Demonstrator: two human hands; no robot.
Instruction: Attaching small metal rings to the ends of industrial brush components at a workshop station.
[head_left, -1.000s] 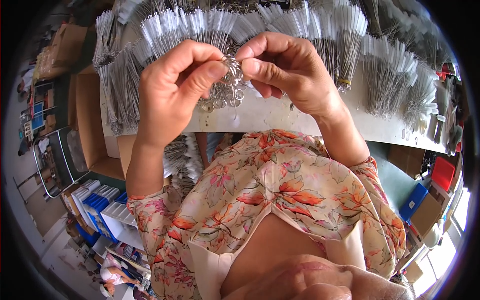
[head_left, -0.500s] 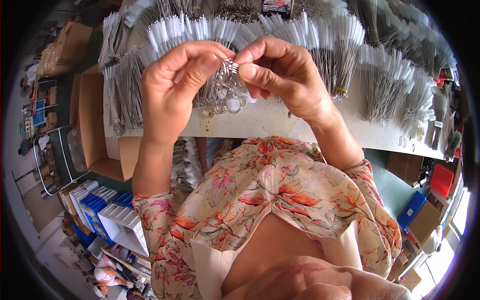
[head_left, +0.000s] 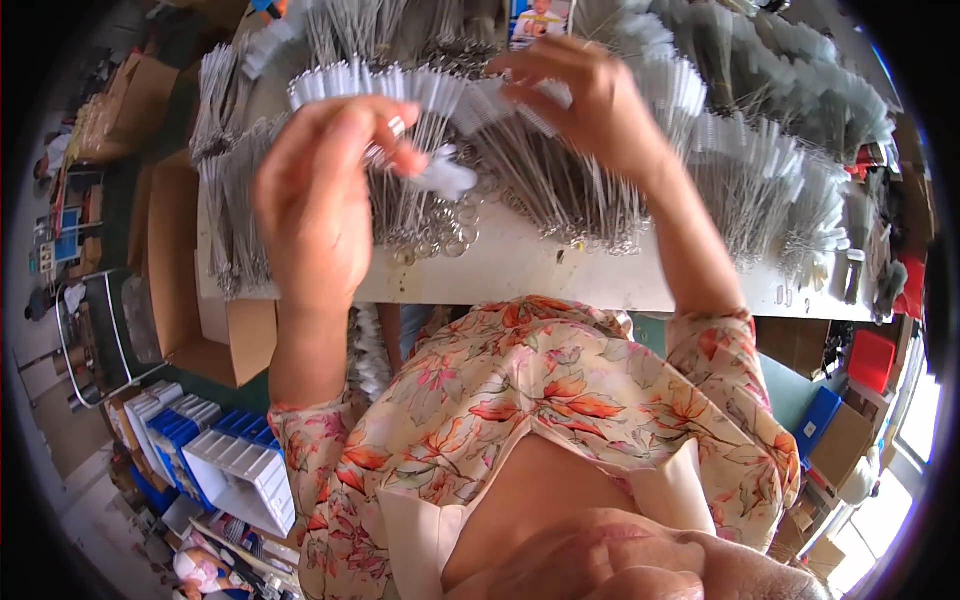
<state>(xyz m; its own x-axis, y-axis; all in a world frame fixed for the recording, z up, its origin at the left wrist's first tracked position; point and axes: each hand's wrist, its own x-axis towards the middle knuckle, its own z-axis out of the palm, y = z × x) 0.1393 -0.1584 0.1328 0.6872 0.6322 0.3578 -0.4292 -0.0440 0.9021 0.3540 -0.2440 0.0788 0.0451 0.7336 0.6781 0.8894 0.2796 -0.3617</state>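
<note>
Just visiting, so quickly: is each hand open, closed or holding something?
Left hand: closed on something silvery, too blurred to name.
Right hand: open, apparently empty.

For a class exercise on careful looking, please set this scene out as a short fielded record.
Left hand: blurred, metal bits at its fingers
Right hand: fingers parted, over brushes; nothing held that shows
Brushes: white bristles, wire stems, bundled on table
Rings: near table's front edge
Box: cardboard, open, left
</note>
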